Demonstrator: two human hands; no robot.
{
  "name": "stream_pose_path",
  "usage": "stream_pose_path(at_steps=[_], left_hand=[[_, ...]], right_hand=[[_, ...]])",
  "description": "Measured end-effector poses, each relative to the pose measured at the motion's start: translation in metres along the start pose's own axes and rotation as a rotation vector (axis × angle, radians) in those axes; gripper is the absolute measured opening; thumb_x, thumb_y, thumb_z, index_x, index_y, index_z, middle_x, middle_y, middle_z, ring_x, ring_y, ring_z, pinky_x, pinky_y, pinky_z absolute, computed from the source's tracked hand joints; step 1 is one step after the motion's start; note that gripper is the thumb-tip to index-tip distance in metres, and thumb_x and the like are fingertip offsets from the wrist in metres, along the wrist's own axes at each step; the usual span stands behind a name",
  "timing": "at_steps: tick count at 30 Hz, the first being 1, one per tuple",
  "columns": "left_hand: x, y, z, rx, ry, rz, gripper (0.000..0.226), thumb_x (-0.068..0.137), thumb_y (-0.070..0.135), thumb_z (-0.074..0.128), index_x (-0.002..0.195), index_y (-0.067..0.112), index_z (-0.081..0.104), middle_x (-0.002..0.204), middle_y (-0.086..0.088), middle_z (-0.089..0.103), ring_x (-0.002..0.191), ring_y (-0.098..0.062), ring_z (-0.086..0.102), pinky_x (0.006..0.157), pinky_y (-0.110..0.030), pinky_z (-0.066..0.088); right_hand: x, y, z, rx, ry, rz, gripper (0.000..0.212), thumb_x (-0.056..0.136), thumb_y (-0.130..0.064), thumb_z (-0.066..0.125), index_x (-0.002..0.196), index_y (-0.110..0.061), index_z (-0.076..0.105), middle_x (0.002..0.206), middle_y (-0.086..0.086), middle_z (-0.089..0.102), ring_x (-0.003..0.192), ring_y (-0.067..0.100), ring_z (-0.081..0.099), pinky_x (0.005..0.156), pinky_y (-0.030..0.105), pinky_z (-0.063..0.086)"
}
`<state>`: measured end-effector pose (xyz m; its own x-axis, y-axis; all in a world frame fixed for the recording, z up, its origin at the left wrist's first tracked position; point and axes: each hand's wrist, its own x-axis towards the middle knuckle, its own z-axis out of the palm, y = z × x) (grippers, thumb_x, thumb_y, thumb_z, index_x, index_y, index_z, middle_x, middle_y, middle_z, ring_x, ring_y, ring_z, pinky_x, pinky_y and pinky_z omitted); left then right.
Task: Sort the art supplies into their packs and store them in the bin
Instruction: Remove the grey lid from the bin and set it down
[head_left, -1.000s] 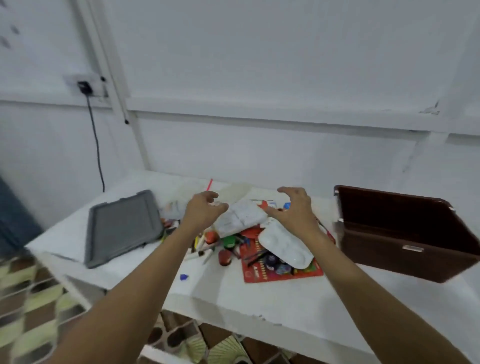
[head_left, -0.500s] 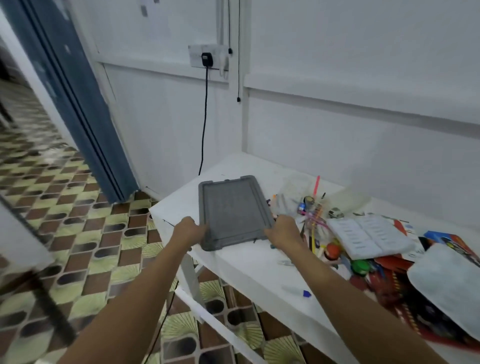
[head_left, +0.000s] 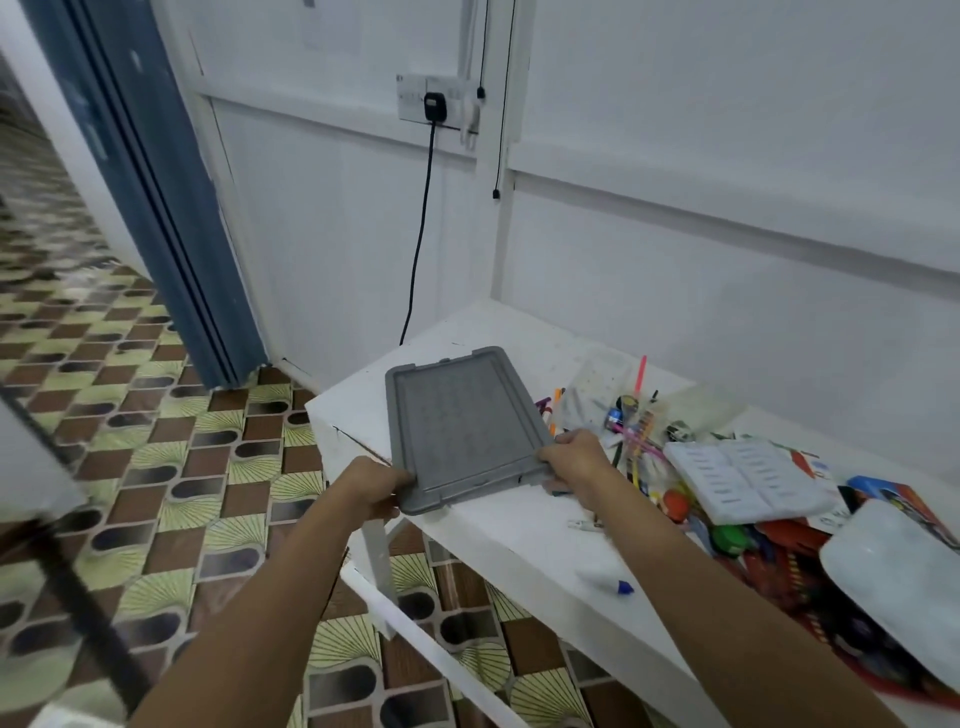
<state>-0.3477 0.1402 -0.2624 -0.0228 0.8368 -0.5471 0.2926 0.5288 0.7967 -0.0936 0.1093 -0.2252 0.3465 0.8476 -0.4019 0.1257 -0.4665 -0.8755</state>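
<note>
Hands on grey lid (head_left: 467, 426): left hand (head_left: 371, 486) grips near-left corner, right hand (head_left: 574, 460) grips near-right corner, fingers curled

lid (head_left: 462, 426) on table (head_left: 519, 530) left end | supplies pile (head_left: 675, 467) right of lid | wall behind

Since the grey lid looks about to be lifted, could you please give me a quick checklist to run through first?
1. Left hand grips the near left corner of the grey lid: ok.
2. Right hand grips its near right corner: ok.
3. Nothing lying on the lid: ok.
4. Loose pens clear of the lid's right edge: not ok, they crowd it.
5. Bin in sight for the lid: cannot tell, out of frame.
</note>
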Motion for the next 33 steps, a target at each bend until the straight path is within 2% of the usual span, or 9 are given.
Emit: stream_pose_path(at_steps=[2,5,9,11,15,18,24,29,33], left_hand=[[-0.008,-0.001,0.002,-0.111,0.001,0.008,0.027,0.085,0.007,0.069,0.102,-0.011,0.06,0.086,-0.019,0.063,0.058,-0.023,0.056,0.045,-0.025,0.049],[-0.023,0.01,0.007,-0.199,-0.035,0.07,0.038,0.083,0.008,0.071,0.111,-0.013,0.057,0.085,-0.019,0.061,0.058,-0.021,0.056,0.043,-0.022,0.048],[-0.045,0.043,0.023,-0.269,-0.135,0.202,0.067,0.078,0.011,0.077,0.132,0.0,0.039,0.103,-0.019,0.066,0.07,-0.026,0.065,0.058,-0.033,0.055],[-0.057,0.067,0.04,-0.32,-0.166,0.305,0.074,0.077,0.009,0.077,0.137,0.011,0.034,0.1,-0.017,0.069,0.076,-0.027,0.069,0.063,-0.036,0.056],[-0.083,0.118,0.083,-0.445,-0.242,0.487,0.072,0.074,0.009,0.077,0.135,0.008,0.038,0.105,-0.02,0.069,0.082,-0.032,0.071,0.07,-0.038,0.057],[-0.112,0.145,0.124,-0.436,-0.271,0.554,0.079,0.072,0.017,0.08,0.137,0.02,0.036,0.109,-0.02,0.065,0.071,-0.025,0.066,0.062,-0.033,0.054],[-0.198,0.146,0.255,0.095,-0.472,0.702,0.057,0.06,0.053,0.083,0.112,0.036,0.065,0.095,-0.003,0.074,0.083,-0.017,0.071,0.061,-0.03,0.054],[-0.259,0.111,0.361,0.183,-0.504,0.705,0.047,0.074,0.044,0.077,0.118,0.038,0.06,0.094,-0.005,0.071,0.081,-0.02,0.07,0.061,-0.03,0.055],[-0.294,0.063,0.415,0.217,-0.542,0.673,0.025,0.081,0.032,0.071,0.105,0.038,0.067,0.094,0.0,0.072,0.081,-0.016,0.07,0.075,-0.034,0.056]], right_hand=[[-0.009,-0.004,-0.001,0.225,-0.052,0.004,0.017,0.087,0.007,0.054,0.08,-0.007,0.048,0.083,0.013,0.058,0.071,0.026,0.063,0.05,0.031,0.055],[-0.019,-0.01,-0.018,0.436,-0.078,-0.027,0.012,0.089,0.009,0.051,0.092,-0.001,0.046,0.095,0.017,0.056,0.084,0.03,0.064,0.063,0.038,0.057],[-0.036,-0.012,-0.073,0.535,-0.078,-0.159,0.025,0.089,0.008,0.053,0.112,0.002,0.044,0.113,0.025,0.053,0.095,0.036,0.063,0.063,0.041,0.059],[-0.05,-0.011,-0.112,0.563,-0.034,-0.242,0.019,0.089,0.007,0.054,0.104,-0.002,0.048,0.108,0.025,0.056,0.09,0.034,0.065,0.06,0.041,0.059],[-0.086,0.004,-0.214,0.559,0.016,-0.357,0.012,0.092,-0.005,0.056,0.103,-0.011,0.058,0.097,0.016,0.063,0.078,0.022,0.068,0.062,0.037,0.058],[-0.12,0.028,-0.298,0.589,0.095,-0.402,0.015,0.095,-0.011,0.053,0.107,-0.011,0.061,0.096,0.01,0.065,0.077,0.018,0.068,0.062,0.036,0.057],[-0.204,0.094,-0.44,0.73,0.31,-0.447,0.035,0.096,-0.023,0.051,0.123,-0.001,0.057,0.113,0.013,0.066,0.094,0.02,0.066,0.077,0.036,0.058],[-0.277,0.16,-0.513,0.719,0.349,-0.526,0.033,0.084,-0.014,0.064,0.116,-0.008,0.064,0.113,0.013,0.068,0.101,0.024,0.067,0.075,0.031,0.056],[-0.317,0.228,-0.543,0.553,0.436,-0.513,0.053,0.078,-0.007,0.068,0.128,-0.016,0.055,0.119,0.011,0.065,0.107,0.026,0.064,0.081,0.036,0.056]])
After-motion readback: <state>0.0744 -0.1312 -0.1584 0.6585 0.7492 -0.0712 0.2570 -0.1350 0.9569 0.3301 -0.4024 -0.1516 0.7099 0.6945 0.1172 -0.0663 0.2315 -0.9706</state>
